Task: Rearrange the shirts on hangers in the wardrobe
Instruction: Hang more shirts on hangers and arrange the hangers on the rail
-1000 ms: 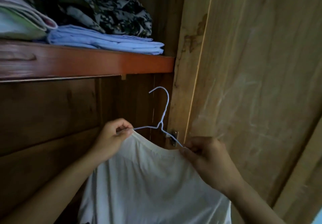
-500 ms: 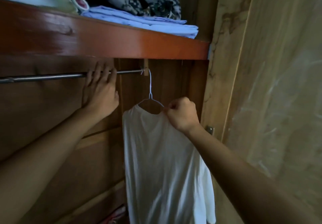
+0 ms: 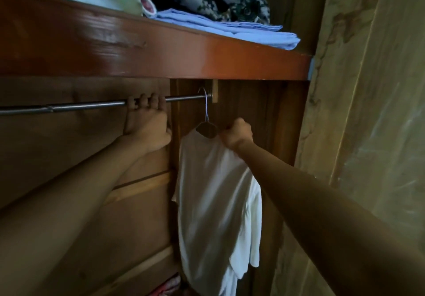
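The white shirt (image 3: 213,194) hangs on a thin wire hanger (image 3: 206,121), whose hook sits over the metal rail (image 3: 92,106) at the rail's right end, just beside the small wooden bracket (image 3: 215,93). The shirt hangs straight down inside the wardrobe, near the right side wall.

The left hand (image 3: 147,130) is raised to the rail, well left of the hanger hook; its fingers (image 3: 154,101) are curled over the bar and grip it. It does not touch the shirt.

The right hand (image 3: 236,134) is closed at the shirt's right shoulder, fingers pinching the cloth there, just beside the neck opening; whether it also holds the hanger wire cannot be told.

Above, the wooden shelf (image 3: 207,58) carries folded light-blue cloth (image 3: 230,28) and camouflage fabric (image 3: 230,1).
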Action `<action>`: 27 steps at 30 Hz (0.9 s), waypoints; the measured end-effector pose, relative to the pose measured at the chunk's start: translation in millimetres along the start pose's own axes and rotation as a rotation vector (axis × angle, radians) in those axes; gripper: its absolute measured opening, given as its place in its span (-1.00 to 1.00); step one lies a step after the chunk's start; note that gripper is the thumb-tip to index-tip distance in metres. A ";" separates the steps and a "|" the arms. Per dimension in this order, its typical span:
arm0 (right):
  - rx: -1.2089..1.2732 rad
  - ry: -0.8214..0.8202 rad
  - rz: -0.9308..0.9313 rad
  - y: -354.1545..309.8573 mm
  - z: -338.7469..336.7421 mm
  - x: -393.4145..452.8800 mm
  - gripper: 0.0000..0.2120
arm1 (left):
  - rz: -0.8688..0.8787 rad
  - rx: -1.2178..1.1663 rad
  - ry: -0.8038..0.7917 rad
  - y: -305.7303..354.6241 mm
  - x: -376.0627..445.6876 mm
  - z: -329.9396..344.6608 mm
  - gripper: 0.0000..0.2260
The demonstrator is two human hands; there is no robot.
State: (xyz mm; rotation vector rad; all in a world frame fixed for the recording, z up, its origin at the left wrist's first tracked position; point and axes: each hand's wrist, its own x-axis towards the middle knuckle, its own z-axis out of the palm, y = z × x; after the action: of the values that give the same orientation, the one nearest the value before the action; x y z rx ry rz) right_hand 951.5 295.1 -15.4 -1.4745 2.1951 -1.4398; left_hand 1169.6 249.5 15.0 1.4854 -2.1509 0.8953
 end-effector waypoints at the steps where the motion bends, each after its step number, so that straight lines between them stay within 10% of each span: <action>1: -0.010 -0.007 0.000 1.9 4.9 1.1 -0.62 | 0.000 0.004 -0.007 -0.6 0.5 -0.6 -0.25; 16: -0.181 -0.030 0.007 20.0 11.3 -10.5 -0.72 | 0.014 -0.001 -0.114 -0.6 0.6 -8.0 -0.13; 27: -0.315 -0.180 -0.240 19.9 -54.1 -81.3 -0.80 | 0.079 -0.743 -0.028 56.3 -48.7 -29.6 -0.40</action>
State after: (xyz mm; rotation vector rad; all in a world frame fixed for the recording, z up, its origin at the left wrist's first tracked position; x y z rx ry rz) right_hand 950.0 393.4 -31.6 -1.9429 2.2711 -0.9965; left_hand 1134.0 316.8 -10.1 1.0338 -2.2084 0.0495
